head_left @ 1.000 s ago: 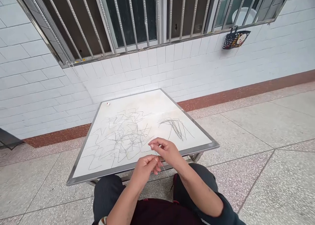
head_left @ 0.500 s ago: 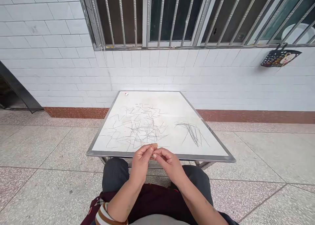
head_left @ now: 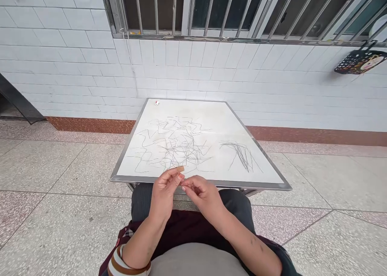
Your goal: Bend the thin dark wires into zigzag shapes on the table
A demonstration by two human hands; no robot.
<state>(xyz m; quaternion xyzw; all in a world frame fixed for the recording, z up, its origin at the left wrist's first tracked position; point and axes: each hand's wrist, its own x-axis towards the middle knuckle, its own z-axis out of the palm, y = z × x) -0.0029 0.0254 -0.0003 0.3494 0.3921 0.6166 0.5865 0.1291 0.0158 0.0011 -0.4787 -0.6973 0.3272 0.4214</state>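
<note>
Over the near edge of the white table (head_left: 208, 111), my left hand (head_left: 163, 193) is closed in a pinch. A tan wrap or cover shows at its index fingertip (head_left: 180, 169), and a small reddish bit sits by its thumb tip. My right hand (head_left: 201, 195) also pinches, its thumb and forefinger meeting the left fingertips. Whatever lies between them is too small to make out. Beyond the hands, many thin dark wavy strands (head_left: 181, 141) spread over the tabletop's left and middle. A denser bunch of dark strands (head_left: 242, 155) lies at the right.
A tiny red-and-white object (head_left: 157, 103) lies at the table's far left corner. The table's grey metal rim (head_left: 199, 183) runs just above my knees. Behind stands a white tiled wall (head_left: 181, 74) with a barred window and a hanging patterned bag (head_left: 359, 62).
My hands have shifted slightly left, and the left index finger is lifted more away from the pinch. The view has tilted a little downward, while the strands on the table look unchanged.
</note>
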